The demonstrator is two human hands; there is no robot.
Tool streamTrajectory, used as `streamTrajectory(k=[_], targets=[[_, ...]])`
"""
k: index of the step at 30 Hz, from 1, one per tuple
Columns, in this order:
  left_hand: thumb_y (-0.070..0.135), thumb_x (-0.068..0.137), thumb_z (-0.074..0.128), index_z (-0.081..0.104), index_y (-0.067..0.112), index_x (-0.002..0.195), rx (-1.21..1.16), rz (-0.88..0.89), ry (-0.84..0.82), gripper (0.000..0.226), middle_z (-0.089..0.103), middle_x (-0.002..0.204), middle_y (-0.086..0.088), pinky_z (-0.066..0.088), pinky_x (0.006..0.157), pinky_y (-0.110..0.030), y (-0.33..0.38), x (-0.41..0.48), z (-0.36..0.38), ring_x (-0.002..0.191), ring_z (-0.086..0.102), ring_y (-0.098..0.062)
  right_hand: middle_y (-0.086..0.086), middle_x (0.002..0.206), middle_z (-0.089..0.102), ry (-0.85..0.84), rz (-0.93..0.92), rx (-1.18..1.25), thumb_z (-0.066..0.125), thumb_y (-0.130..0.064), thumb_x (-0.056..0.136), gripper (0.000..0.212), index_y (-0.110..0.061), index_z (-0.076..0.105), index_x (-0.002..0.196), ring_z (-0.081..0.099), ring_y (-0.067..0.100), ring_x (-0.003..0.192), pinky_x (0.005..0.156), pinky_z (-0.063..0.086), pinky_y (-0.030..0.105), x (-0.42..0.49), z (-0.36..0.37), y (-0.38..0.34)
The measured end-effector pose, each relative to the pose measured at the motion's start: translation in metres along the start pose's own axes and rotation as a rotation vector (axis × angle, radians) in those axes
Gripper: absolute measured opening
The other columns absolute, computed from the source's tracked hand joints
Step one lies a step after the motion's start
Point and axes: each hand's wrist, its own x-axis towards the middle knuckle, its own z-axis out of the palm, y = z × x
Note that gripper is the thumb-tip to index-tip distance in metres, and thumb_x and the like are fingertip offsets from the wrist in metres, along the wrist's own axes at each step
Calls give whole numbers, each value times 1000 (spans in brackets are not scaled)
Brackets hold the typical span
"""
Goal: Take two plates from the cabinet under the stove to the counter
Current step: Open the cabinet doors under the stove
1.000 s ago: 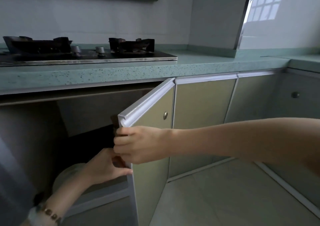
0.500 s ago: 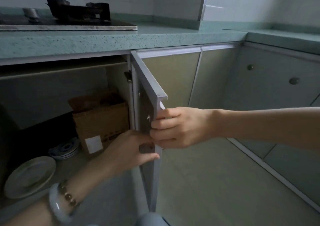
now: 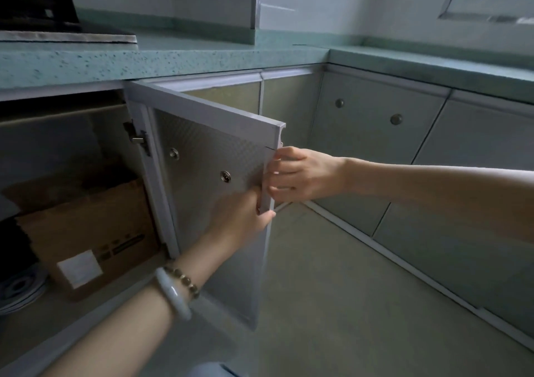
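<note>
The cabinet door [image 3: 202, 157] under the stove stands wide open, its inner face toward me. My right hand [image 3: 300, 174] grips the door's free edge from the outside. My left hand [image 3: 245, 217] holds the same edge from the inside, just below. A stack of plates [image 3: 17, 290] with a dark pattern lies on the cabinet floor at the far left, partly cut off by the frame. The green speckled counter [image 3: 173, 59] runs above the cabinet.
A cardboard box [image 3: 86, 232] sits inside the cabinet between the plates and the door hinge. The stove [image 3: 57, 30] rests on the counter at upper left. Closed cabinet doors [image 3: 375, 145] line the corner to the right. Tiled floor lies below.
The door has swung further open to the right with both hands on its edge. My view has shifted right, so the white plate at the left has left the frame.
</note>
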Motion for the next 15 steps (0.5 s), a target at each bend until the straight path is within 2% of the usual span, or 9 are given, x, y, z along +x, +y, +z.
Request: streamTrajectory(k=[7,10,12,15], targets=[[49,78,60,56,20,106,-76,-58,-22,41,72,96,-9,53,78,-40,10,4,5,92,66,-33,1,88,68,-46,39,-5,60,-11,86,8,-15,66,83,63,23,80,87,47,35,-10,1,1],[49,82,61,57,18,107,-101,-39,-55,40,72,100,-8,51,83,-40,9,-7,1,97,65,-32,5,85,67,-79,123,-17,60,-8,82,6,-13,65,81,63,26,82,89,47,38,-5,-7,-11],[54,84,58,56,15,110,6,-4,-99,47,70,106,-10,49,87,-40,0,-17,-5,103,64,-32,9,86,68,-124,230,-20,62,-7,78,5,-9,66,79,64,29,82,90,48,40,0,-13,-25],[60,86,52,52,15,117,147,-27,-97,55,67,115,-10,45,88,-36,-31,-40,-24,109,61,-31,15,93,69,-116,382,36,49,-4,84,21,-5,69,88,64,33,83,88,47,44,19,-14,-50]])
